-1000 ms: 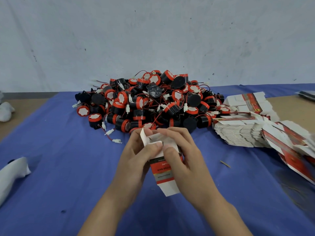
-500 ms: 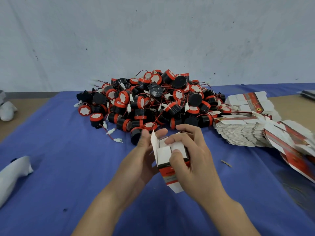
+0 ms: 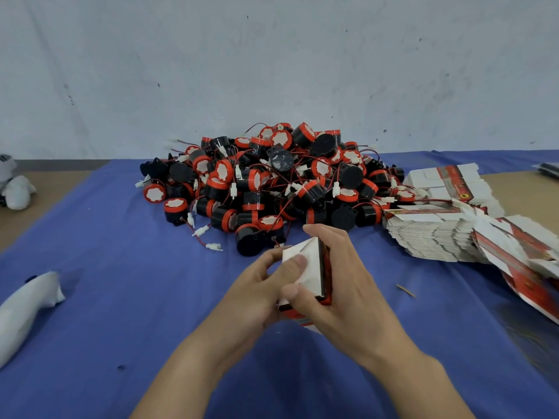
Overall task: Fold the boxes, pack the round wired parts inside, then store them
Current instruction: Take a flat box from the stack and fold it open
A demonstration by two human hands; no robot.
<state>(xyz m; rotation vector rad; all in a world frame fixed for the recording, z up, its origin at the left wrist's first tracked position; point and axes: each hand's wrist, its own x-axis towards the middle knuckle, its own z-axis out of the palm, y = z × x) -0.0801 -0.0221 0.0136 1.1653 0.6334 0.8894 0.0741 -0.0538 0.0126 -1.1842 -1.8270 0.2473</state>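
The left hand (image 3: 257, 293) grasps the small box (image 3: 307, 267) from its left side, with the thumb pressing on the white end flap. The right hand (image 3: 351, 285) wraps round the red printed side and has its thumb on the flap's near edge. The box is held just above the blue bench (image 3: 121, 297), in front of the pile of round wired parts (image 3: 272, 189).

It looks to be thin card: light, hollow, and easy to crush across its broad faces. It is probably best held along the creased edges and corners. The end is plain white and the sides are red and black, with print too blurred to read.

The parts are black drums with red bands and thin leads ending in white plugs. The leads look likely to tangle, so each part is better lifted by its body. Flat boxes (image 3: 432, 237) are stacked to the right.
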